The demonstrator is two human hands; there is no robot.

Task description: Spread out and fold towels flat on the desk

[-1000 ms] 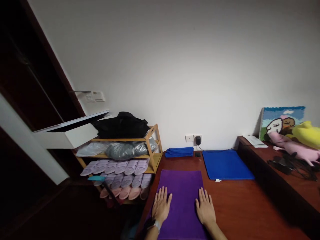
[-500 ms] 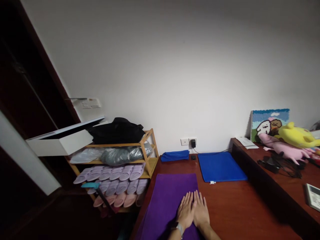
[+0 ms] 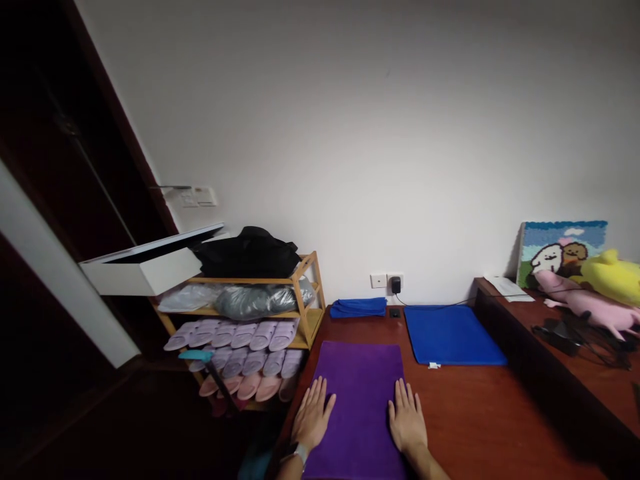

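A purple cloth (image 3: 359, 407) lies flat on the reddish-brown wooden table (image 3: 465, 413), running toward me. My left hand (image 3: 312, 415) rests palm down on the cloth's left edge, fingers stretched out; a watch band circles that wrist. On the opposite edge, my right hand (image 3: 407, 416) lies flat too, its fingers spread and partly over the bare wood. Neither hand grips anything. Beyond them, a blue cloth (image 3: 453, 337) with a small white tag is spread at the right, and a folded blue cloth (image 3: 358, 307) sits near the wall.
Left of the table stands a wooden shoe rack (image 3: 313, 323) with several slippers (image 3: 237, 337), a black bag (image 3: 247, 253) and a white box (image 3: 145, 273). A black plug (image 3: 396, 285) is in the wall. On the raised right surface are a pink plush toy (image 3: 585, 303) and tangled cables (image 3: 590, 340).
My hands were side by side at the cloth's right edge. The left has moved across to the left edge; the right stays at the right edge. The view has shifted slightly left.
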